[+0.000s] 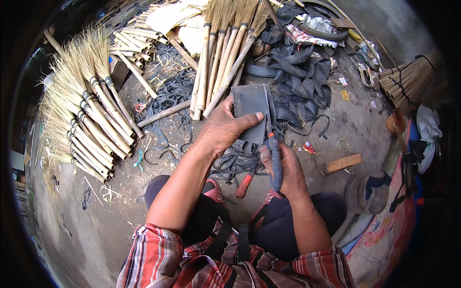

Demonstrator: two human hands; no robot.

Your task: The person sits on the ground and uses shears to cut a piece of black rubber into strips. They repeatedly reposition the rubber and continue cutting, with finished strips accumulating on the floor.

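My left hand [225, 126] is closed on a flat piece of black rubber sheet [249, 102], its thumb pressed on the face. In my right hand [291, 168] is a pair of scissors [275, 161], their handle wrapped in dark strip with some red near the pivot. The thin blades stand upright along the sheet's right side, with rubber on both sides of them. My right fingers are partly hidden behind the handle. Below the hands, cut black rubber strips [235, 162] lie on the floor, beside a red-handled tool [244, 186] whose kind I cannot tell.
Grass brooms [98, 127] with pale stick handles lie in a row at left; more brooms [223, 62] lie ahead. Black rubber sheets [297, 81] are heaped beyond my hands. At right are a wood block [343, 163], a round grey stump-like object [367, 196] and a tied bristle bundle [408, 81].
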